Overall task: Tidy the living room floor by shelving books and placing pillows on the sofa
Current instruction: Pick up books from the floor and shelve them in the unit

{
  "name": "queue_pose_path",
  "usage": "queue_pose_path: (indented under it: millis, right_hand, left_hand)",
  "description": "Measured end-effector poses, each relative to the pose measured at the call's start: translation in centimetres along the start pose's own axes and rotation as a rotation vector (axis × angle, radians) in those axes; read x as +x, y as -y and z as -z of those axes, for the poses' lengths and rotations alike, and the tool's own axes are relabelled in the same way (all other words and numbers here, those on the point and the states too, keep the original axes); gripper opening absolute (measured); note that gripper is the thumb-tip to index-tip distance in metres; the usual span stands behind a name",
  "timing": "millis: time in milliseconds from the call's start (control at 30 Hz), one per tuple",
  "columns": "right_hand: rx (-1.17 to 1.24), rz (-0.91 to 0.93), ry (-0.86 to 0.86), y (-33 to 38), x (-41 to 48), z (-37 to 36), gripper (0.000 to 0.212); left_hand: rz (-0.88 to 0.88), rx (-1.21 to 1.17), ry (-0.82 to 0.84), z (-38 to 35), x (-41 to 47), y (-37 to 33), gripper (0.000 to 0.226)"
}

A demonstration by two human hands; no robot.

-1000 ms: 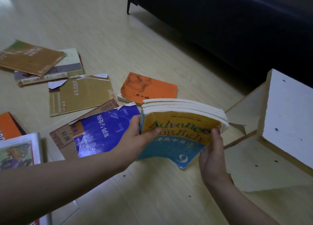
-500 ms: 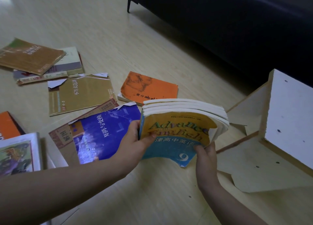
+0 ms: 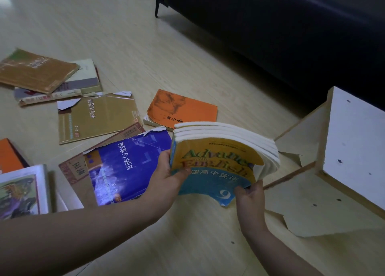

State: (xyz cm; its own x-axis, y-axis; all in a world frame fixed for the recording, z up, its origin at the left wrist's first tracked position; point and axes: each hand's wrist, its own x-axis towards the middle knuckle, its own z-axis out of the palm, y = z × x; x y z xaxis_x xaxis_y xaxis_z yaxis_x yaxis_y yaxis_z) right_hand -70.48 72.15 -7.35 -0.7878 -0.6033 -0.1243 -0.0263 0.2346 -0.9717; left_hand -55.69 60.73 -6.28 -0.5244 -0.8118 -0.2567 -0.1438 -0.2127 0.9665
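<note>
A person's two bare forearms reach in from the near edge over a pale wood floor point(image 3: 125, 36). The left grip point(image 3: 166, 178), a bare hand, clasps the spine side of a stack of paperbacks point(image 3: 218, 161), thumb pressed on the front cover and fingers behind. The right grip point(image 3: 250, 200), also a bare hand, pinches the stack's lower right corner from below. The stack is held up off the floor, tilted, its yellow and blue cover facing the camera. The cover reads "Advance with English" with a 9, and its bottom edge is torn. The white page edges fan out along the top.

Just left of the left grip a blue book point(image 3: 129, 165) lies flat on a brown-bordered book point(image 3: 70, 169). At the near left an illustrated book point(image 3: 20, 192) lies beside an orange book point(image 3: 8, 155) that the frame cuts off.

Farther back on the floor lie a tan book point(image 3: 95, 117) with a ripped corner and an orange paperback point(image 3: 183, 109), partly hidden behind the stack. Beyond those, a brown book point(image 3: 35, 71) rests on top of a white and grey book point(image 3: 83, 82).

To the right stands a pale wooden shelf unit point(image 3: 354, 140), its white panel dotted with small holes and its facing peeling. Along the floor's far edge stands a dark sofa point(image 3: 270, 26) on a thin black leg point(image 3: 157, 7).
</note>
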Motion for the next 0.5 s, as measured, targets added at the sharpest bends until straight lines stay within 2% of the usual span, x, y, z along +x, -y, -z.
queue_pose_path:
  millis: [133, 300, 500]
  right_hand:
    - [-0.056, 0.000, 0.100, -0.5, 1.2, 0.4, 0.031]
    - [-0.151, 0.041, 0.098, -0.5, 1.1, 0.7, 0.024]
    - [-0.119, 0.008, 0.109, 0.7, -0.4, 1.3, 0.022]
  left_hand:
    - [-0.049, 0.122, 0.050, 0.7, 0.0, 0.4, 0.036]
    - [-0.141, 0.388, 0.104, 2.3, 0.5, 0.9, 0.038]
    - [-0.178, 0.414, 0.177, 3.7, 0.1, -0.2, 0.031]
